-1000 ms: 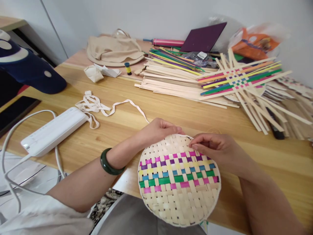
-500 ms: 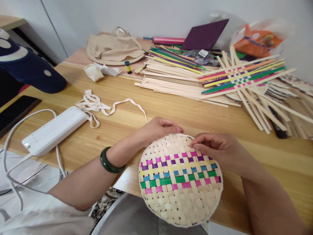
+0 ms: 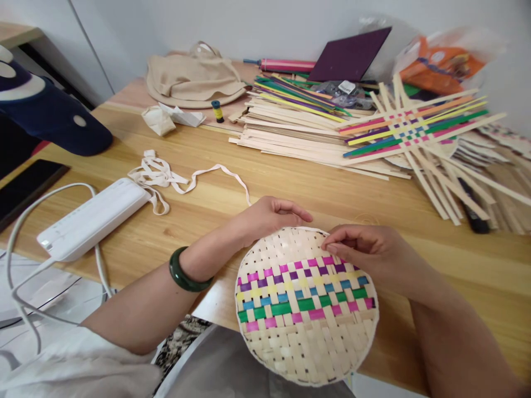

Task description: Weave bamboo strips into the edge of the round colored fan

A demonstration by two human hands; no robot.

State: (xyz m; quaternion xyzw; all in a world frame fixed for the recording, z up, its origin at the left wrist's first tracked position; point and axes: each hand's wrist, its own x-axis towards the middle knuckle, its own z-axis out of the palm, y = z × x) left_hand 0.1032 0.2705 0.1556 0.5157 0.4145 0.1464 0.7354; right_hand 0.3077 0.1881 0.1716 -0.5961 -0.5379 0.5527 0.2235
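Observation:
A round woven disc (image 3: pixel 307 354) of pale flat strips, crossed by pink, purple, yellow, blue and green bands, tilts towards me at the table's front edge. White binding runs along its rim. My left hand (image 3: pixel 269 215) curls round the far upper rim from behind, its thumb partly hidden. Over the disc's upper right face, my right hand (image 3: pixel 369 251) has thumb and forefinger pinched together; anything between them is too small to make out. A narrow white ribbon (image 3: pixel 219 167) trails from a loose heap to behind my left hand.
Bundled pale and coloured strips (image 3: pixel 290 130) lie at the back, beside a partly woven cross of strips (image 3: pixel 409 130). To the left are a white power strip (image 3: pixel 95 218), its cable and a phone (image 3: pixel 31 188). A thread spool (image 3: pixel 217 111) stands near a beige cloth bag (image 3: pixel 193 77).
My left fingertips have lifted slightly from the rim. My right hand keeps its pinch in nearly the same place, and the disc has hardly moved.

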